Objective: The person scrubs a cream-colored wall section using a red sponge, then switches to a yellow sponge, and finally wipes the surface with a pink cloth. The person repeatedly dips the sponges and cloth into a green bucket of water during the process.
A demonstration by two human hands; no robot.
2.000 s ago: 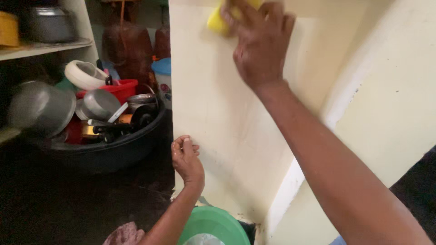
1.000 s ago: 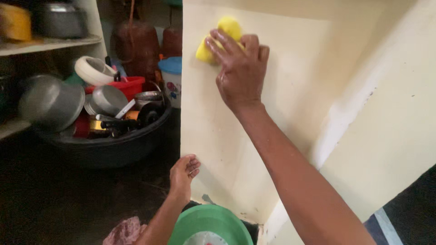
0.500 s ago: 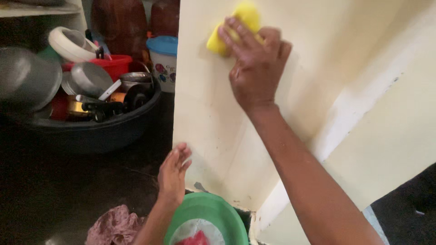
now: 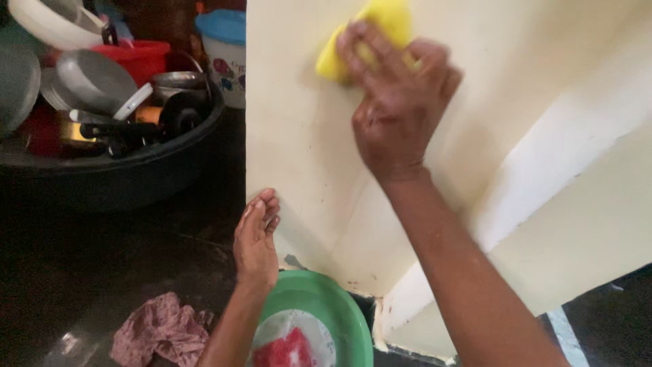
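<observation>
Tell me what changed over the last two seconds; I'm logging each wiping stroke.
The right hand slid the yellow sponge down the cream panel, then back up. The left hand stayed braced on the panel's left edge, above the green basin.

Your right hand (image 4: pixel 397 109) presses yellow sponge (image 4: pixel 367 37) on cream panel (image 4: pixel 299 136); your left hand (image 4: pixel 256 238) braces its edge; green basin (image 4: pixel 319 306) below.

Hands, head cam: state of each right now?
Left hand: open, fingers flat against the cream panel, holding nothing.
Right hand: pressing the yellow sponge onto the panel.
</observation>
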